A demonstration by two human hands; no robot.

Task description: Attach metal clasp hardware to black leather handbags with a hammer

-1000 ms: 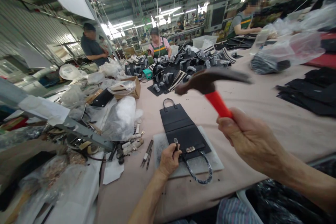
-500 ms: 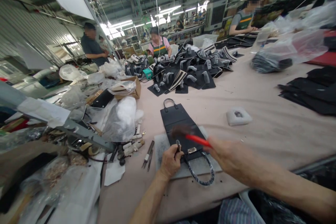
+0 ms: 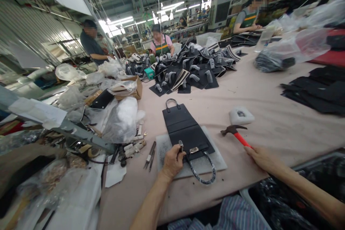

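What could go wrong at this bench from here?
1. If the red-handled claw hammer strikes the short metal tool off-centre, it could hit the left hand, which grips just below the tool's top.
2. A glancing blow might scratch the shiny rectangular metal clasp, close beside the tool on the flat black bag.

Our left hand [image 3: 172,165] and right hand [image 3: 264,159] are ungloved, and our left forearm [image 3: 152,201] and right forearm [image 3: 304,187] are uncovered for as much of them as shows. Each forearm is plain and smooth in outline, tapering toward the wrist. At the bottom edge we wear a striped garment [image 3: 239,214], blue-grey with thin pale and faintly reddish lines. Its cloth looks soft and loosely creased, and more of the same striping shows a little to the left. We cannot tell its cut, as most lies out of view.
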